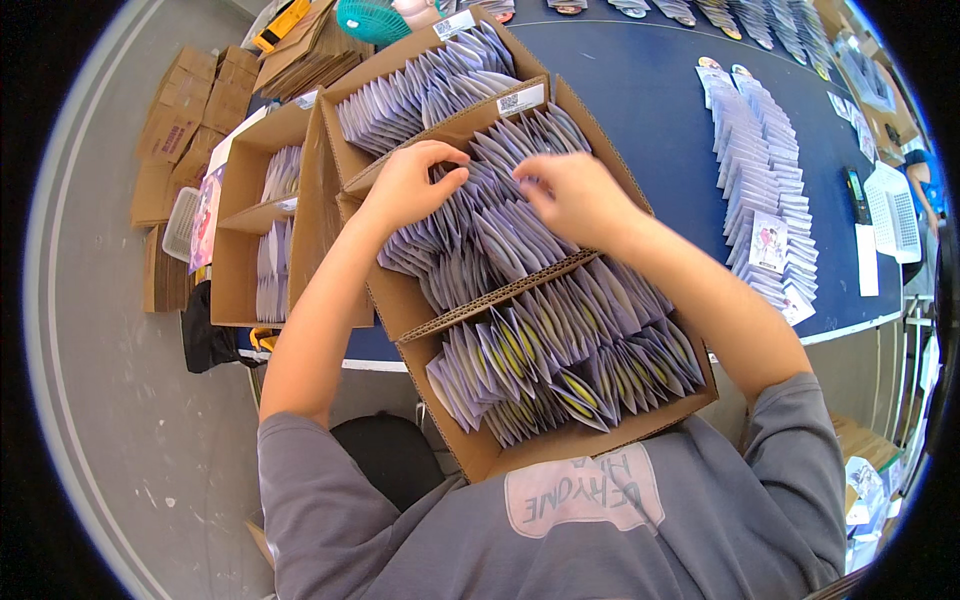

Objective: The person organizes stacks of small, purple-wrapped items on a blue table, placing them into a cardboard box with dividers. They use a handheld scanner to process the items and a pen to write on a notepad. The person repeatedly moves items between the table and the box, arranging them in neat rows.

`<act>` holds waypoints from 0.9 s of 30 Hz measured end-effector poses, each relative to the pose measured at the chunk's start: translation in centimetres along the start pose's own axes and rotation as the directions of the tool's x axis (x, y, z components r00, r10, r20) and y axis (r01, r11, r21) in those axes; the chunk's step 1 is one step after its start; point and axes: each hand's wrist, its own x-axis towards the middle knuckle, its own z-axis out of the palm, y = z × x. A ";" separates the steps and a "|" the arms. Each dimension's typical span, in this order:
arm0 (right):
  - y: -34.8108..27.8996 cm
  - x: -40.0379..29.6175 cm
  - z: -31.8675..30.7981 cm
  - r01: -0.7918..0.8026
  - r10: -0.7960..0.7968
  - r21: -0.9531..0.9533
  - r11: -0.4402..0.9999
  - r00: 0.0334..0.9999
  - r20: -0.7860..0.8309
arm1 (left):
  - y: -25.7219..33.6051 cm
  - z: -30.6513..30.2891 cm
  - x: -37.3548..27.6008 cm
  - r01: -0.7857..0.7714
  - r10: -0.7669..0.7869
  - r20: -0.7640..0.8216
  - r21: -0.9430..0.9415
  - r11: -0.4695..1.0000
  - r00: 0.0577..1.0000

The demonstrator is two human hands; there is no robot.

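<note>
A partitioned cardboard box stands before me, packed with rows of thin, pale purple sealed packets on edge. Over the left side of its middle compartment is my left hand, thumb and forefinger apart, with no held thing visible between them. My right hand, slightly blurred, hovers at the packets across from it with bent fingers. Whether those fingertips pinch a packet is hidden. Yellow-green contents show through some packets in the near compartment. White labels with a printed code sit on the dividers.
Left of the box stands another divided carton with packets. Two long overlapping packet rows lie on the blue table. A teal fan, flattened cardboard, a white basket and a black stool surround me. Another person is far right.
</note>
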 end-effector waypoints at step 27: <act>-2.4 8.6 2.4 -0.022 0.359 -0.493 0.870 0.714 0.602 | -0.2 1.9 -6.0 -0.209 0.244 -0.105 0.262 0.942 0.964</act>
